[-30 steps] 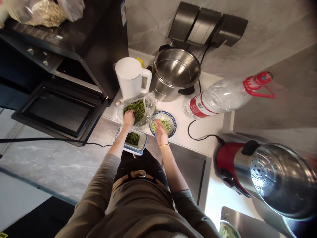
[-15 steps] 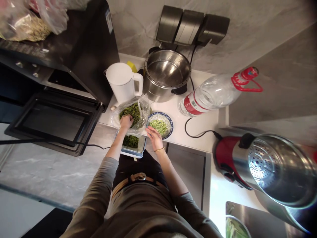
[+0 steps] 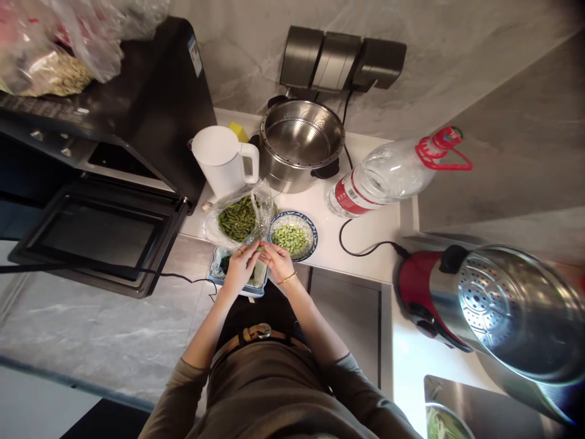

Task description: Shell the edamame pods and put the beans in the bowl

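My left hand [image 3: 242,266] and my right hand [image 3: 280,261] meet at the fingertips, both closed on one small green edamame pod [image 3: 260,249]. Just beyond them lies an open clear plastic bag [image 3: 211,227] with many edamame pods [image 3: 237,219] in it. Close to my right hand is a blue-rimmed plate [image 3: 314,235] holding shelled green beans [image 3: 290,239]. Below my left hand sits a lined bin [image 3: 259,292] with dark green shells inside, partly hidden by the hand.
A white jug [image 3: 219,160], a steel pot [image 3: 299,137] and a large water bottle [image 3: 379,180] stand behind. An open oven door [image 3: 105,228] juts out on the left. To the right are a red steamer [image 3: 418,283] and a cord [image 3: 361,251].
My left hand has come out of the bag and moved toward me, with a pod now at its fingertips. My right hand has shifted slightly left to meet it.
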The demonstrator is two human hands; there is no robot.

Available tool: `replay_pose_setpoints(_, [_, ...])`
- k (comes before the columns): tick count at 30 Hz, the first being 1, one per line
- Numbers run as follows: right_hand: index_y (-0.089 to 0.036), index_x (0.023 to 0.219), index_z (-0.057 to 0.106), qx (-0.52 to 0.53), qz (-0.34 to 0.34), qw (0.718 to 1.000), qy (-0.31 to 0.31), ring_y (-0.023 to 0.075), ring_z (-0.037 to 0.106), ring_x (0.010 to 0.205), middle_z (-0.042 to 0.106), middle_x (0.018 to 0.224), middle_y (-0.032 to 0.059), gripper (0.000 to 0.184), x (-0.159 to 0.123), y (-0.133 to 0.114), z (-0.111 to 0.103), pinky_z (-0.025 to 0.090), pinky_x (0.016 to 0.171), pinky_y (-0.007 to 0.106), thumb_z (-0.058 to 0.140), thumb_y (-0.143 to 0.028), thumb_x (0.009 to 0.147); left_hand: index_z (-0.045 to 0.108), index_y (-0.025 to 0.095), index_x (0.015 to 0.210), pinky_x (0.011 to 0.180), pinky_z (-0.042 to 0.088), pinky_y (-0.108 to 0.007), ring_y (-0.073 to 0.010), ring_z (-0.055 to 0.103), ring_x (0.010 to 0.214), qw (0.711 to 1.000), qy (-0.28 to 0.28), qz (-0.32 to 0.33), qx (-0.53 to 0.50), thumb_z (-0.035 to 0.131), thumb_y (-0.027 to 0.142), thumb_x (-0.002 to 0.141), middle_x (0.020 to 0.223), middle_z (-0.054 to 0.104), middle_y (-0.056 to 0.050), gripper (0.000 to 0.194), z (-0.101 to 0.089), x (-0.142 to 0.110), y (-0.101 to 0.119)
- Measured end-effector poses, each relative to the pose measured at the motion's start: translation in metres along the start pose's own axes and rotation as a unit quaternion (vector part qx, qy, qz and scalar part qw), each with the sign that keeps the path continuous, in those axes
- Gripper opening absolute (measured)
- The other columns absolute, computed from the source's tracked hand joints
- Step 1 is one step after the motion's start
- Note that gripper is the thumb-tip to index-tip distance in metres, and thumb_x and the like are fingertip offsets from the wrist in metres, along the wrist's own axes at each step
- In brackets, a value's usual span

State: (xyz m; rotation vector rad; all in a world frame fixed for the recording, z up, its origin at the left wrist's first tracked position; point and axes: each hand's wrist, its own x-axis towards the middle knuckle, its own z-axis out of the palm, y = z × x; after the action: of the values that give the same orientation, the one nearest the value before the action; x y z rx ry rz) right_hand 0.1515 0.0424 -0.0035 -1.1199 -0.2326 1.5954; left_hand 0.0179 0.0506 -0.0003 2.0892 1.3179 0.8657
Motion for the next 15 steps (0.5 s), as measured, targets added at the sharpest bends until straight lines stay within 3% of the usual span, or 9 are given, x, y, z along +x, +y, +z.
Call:
replay_pose_setpoints(4, [-0.018, 0.076, 0.075, -0.028, -0.005, 0.999, 0.015, 0.0171, 0.07, 0.073, 0.075, 0.081, 0.006, 0.032, -0.004, 0.0, 0.002, 0.057, 0.081, 0.035, 0.081, -0.044, 0.059, 0.061, 0.02, 0.108, 0.082, 0.052, -0.031, -0.0179, 0.065, 0.088, 0.996, -0.008, -0.012, 0.088, 0.045, 0.03, 0.094, 0.095, 0.068, -0.008, 0.024, 0.0, -0.009, -0.003])
replay_pose_setpoints(9, [-0.018, 0.074, 0.075, -0.055, -0.006, 0.998, 0.024, 0.016, 0.068, 0.067, 0.073, 0.072, 0.0028, 0.034, -0.009, 0.002, 0.007, 0.058, 0.075, 0.034, 0.08, -0.046, 0.056, 0.061, 0.018, 0.094, 0.075, 0.047, -0.033, -0.0226, 0.062, 0.084, 0.975, -0.076, -0.019, 0.207, 0.042, 0.025, 0.094, 0.086, 0.065, -0.011, 0.02, -0.004, -0.008, 0.005])
replay_pose_setpoints(15, [-0.021, 0.072, 0.072, -0.088, -0.042, 0.993, 0.062, 0.0166, 0.064, 0.061, 0.071, 0.068, 0.0002, 0.035, -0.009, 0.025, 0.004, 0.055, 0.062, 0.031, 0.075, -0.053, 0.059, 0.062, 0.017, 0.091, 0.07, 0.043, -0.033, -0.0243, 0.061, 0.082, 0.961, -0.127, -0.027, 0.244, 0.041, 0.018, 0.09, 0.082, 0.065, -0.011, 0.021, 0.002, -0.019, 0.015])
